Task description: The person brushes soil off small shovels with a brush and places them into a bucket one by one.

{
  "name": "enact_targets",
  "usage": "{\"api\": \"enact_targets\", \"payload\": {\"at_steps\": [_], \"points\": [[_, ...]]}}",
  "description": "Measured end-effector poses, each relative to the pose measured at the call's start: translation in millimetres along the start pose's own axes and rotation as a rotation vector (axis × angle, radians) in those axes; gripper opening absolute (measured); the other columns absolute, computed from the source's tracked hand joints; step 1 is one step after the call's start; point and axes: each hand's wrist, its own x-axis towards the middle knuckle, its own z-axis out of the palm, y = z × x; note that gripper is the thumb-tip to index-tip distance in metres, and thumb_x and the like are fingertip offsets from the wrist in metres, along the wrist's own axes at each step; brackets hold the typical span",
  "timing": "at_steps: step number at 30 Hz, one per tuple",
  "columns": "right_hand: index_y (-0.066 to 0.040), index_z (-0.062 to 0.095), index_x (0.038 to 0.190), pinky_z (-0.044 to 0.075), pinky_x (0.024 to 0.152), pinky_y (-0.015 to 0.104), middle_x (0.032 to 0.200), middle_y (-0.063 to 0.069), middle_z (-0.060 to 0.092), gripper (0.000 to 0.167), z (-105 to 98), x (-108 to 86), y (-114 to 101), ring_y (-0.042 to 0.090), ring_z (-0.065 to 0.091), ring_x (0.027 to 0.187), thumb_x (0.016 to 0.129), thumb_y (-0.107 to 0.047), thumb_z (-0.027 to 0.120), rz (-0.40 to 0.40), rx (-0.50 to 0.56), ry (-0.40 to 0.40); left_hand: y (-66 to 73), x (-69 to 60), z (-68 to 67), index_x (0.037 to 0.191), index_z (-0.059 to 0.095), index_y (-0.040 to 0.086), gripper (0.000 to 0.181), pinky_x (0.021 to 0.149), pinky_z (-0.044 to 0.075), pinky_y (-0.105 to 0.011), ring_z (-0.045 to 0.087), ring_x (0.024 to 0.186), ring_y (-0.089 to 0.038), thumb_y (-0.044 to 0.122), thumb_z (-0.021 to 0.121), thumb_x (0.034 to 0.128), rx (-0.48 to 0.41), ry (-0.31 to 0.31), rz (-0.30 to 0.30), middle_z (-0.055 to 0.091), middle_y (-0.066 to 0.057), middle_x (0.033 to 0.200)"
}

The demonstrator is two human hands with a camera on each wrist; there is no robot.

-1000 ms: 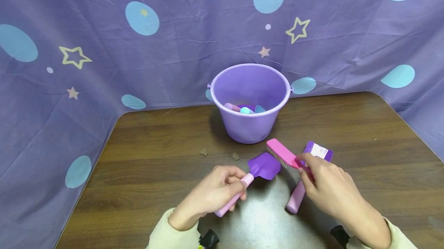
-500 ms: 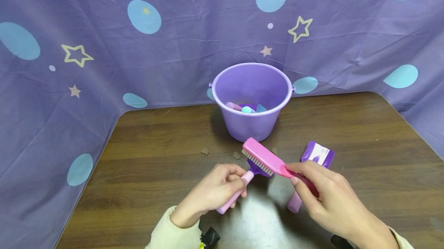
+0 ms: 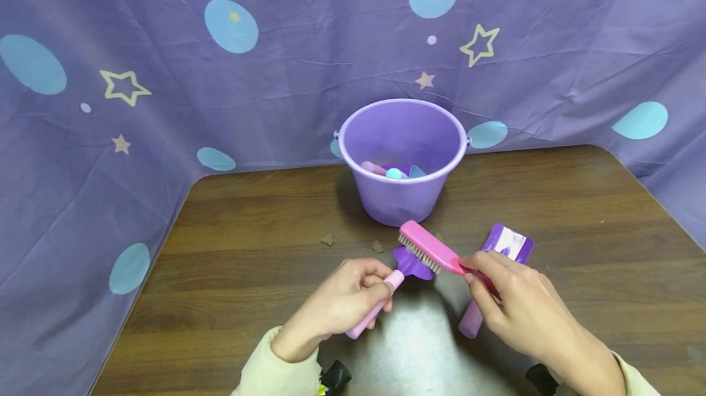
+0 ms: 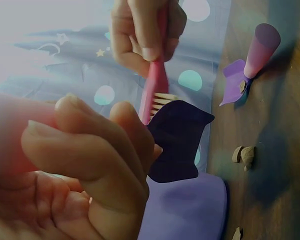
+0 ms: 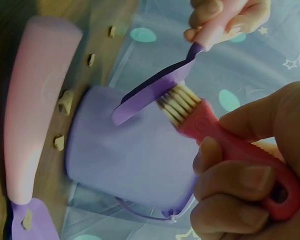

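Observation:
In the head view my left hand [image 3: 353, 298] grips the pink handle of a small toy shovel [image 3: 412, 266] with a purple blade, raised over the table. My right hand [image 3: 521, 298] holds a pink brush [image 3: 432, 247] by its handle, fingers and thumb around it. The bristles [image 5: 181, 104] meet the shovel's blade in the right wrist view. Beneath my right hand lies a second shovel [image 3: 471, 320], partly hidden by it; a small brown crumb [image 5: 27, 219] sits on its purple blade.
A purple bucket [image 3: 401, 200] with several toys inside stands at the back of the wooden table [image 3: 231, 273]. Several brown, crumb-like pieces [image 5: 65, 102] lie in front of it. A patterned purple cloth [image 3: 309, 65] hangs behind.
The brush has swept left across the shovel's blade, then shifted slightly back right. The blade looks tilted differently from a second ago. My left hand has hardly moved.

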Motion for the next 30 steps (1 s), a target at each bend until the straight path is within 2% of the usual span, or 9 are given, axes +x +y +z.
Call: {"api": "enact_targets", "payload": {"at_steps": [6,15,23,30], "points": [[-0.023,0.062,0.093,0.031,0.045,0.025,0.075,-0.016,0.048,0.020,2,-1.6,4,0.002,0.039,0.057,0.079,-0.010,0.066,0.056,-0.072,-0.043,1.0,-0.4,0.4,0.097,0.062,0.001,0.014,0.039,0.045,-0.029,0.052,0.045,-0.014,0.009,0.055,0.0877,-0.011,-0.011,-0.006,0.063,-0.004,0.067],[-0.022,0.060,0.087,0.028,0.044,0.028,0.071,-0.013,0.045,0.011,4,-1.8,9,0.007,0.036,0.052,0.084,-0.014,0.066,0.133,-0.105,-0.093,0.9,-1.3,-0.3,0.098,0.063,0.000,0.015,0.040,0.046,-0.030,0.053,0.046,-0.015,0.010,0.056,0.0881,-0.008,-0.021,-0.002,0.063,-0.004,0.067],[-0.019,0.062,0.094,0.026,0.040,0.031,0.066,-0.007,0.045,0.007,1,-2.6,13,0.012,0.034,0.046,0.088,-0.017,0.062,0.232,-0.164,-0.143,1.6,-1.6,-0.7,0.099,0.063,-0.001,0.016,0.039,0.045,-0.030,0.053,0.047,-0.014,0.009,0.057,0.0880,-0.017,-0.027,0.006,0.065,-0.010,0.070],[-0.018,0.061,0.095,0.026,0.041,0.032,0.065,-0.007,0.042,0.007,-1,-2.0,13,0.014,0.033,0.045,0.088,-0.017,0.061,0.266,-0.175,-0.133,3.1,-1.2,-1.7,0.101,0.062,-0.002,0.018,0.040,0.045,-0.028,0.053,0.048,-0.014,0.009,0.057,0.0880,-0.036,-0.031,0.012,0.064,-0.005,0.069]]}}
